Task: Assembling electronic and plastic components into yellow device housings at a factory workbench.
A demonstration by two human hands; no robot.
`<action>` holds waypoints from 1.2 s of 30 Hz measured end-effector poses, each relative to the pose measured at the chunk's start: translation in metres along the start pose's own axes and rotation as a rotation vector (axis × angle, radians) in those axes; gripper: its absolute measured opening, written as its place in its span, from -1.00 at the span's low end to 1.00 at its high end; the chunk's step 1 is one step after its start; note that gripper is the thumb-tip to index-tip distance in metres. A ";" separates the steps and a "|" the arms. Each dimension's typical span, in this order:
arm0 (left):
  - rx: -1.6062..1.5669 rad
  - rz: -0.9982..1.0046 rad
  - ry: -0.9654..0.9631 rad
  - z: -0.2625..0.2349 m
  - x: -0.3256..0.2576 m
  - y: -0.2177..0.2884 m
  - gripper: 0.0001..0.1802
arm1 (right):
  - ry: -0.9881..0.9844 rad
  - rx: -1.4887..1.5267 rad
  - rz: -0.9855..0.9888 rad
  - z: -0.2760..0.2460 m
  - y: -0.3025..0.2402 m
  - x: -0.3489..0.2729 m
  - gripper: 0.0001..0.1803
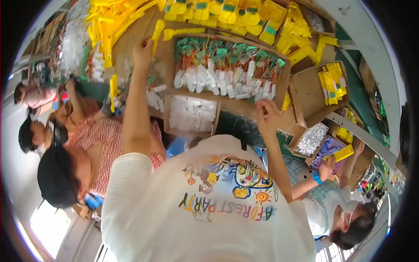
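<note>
At the right, we note boxed silver parts (312,139) just beside boxed purple parts (327,149). Near these, we identify a co-worker (323,205) with a blue wristband (317,177) and a white mask (350,206). A white beam (365,136) runs diagonally at this side. At the left, we locate a second co-worker (87,168) in a red patterned top (107,135) and black cap (56,174). We also observe piled clear plastic (75,39), upper left, and a bright window (51,227), lower left.

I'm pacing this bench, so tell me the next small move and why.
Probably draw the long yellow piece nearer with the left hand, which seems to touch it; the right hand, near the open carton of white parts, looks empty and could meet it.
</note>
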State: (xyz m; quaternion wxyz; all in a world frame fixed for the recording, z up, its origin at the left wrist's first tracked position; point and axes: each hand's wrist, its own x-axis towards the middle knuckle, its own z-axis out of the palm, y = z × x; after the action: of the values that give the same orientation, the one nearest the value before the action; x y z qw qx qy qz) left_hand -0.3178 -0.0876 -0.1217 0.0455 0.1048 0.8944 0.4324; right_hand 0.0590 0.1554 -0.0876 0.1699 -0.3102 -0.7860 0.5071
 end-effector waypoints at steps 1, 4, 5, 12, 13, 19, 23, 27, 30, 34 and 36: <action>-0.067 0.019 -0.009 -0.005 -0.027 0.031 -0.68 | -0.108 -0.026 -0.056 0.003 -0.005 -0.009 -0.89; -0.131 0.059 -0.019 -0.014 -0.116 0.090 -0.67 | -0.333 0.279 0.135 0.018 -0.010 -0.022 -0.81; -0.154 0.118 -0.108 -0.011 -0.144 0.102 -0.67 | -0.327 0.389 0.211 0.024 -0.016 -0.016 -0.76; -0.155 0.237 -0.011 0.017 -0.248 0.076 -0.75 | -0.217 -0.249 -0.585 0.070 -0.035 0.002 -0.48; -0.274 -0.018 -0.037 0.014 -0.266 0.068 -0.76 | -0.275 -0.406 -0.670 0.073 -0.035 -0.003 -0.47; -0.776 -0.548 -0.290 0.026 -0.324 0.061 -0.75 | -0.416 -0.509 -0.519 0.084 -0.003 0.017 -0.67; -0.990 -0.693 -0.162 0.034 -0.326 0.104 -0.64 | -0.280 -0.235 -0.503 0.077 -0.028 -0.019 -0.78; -1.115 -0.607 0.018 0.033 -0.334 0.087 -0.64 | -1.072 0.498 0.160 0.080 -0.032 -0.061 -0.80; -0.847 -0.607 0.205 0.021 -0.341 0.055 -0.71 | -0.576 -0.103 -0.210 0.106 -0.016 -0.034 -0.79; -0.984 -0.696 0.080 0.000 -0.353 0.065 -0.69 | -0.496 -0.968 -0.798 0.136 0.014 -0.033 -0.85; -1.062 -0.744 0.052 -0.003 -0.355 0.063 -0.67 | -0.496 -0.872 -0.781 0.130 0.022 -0.034 -0.92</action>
State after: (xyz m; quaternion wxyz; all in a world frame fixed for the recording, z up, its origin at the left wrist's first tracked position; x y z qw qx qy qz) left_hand 0.0368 -0.1318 -0.0737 0.2162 -0.2592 0.5363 0.7736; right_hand 0.0155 0.0494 -0.1618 0.0131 0.0854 -0.9914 0.0981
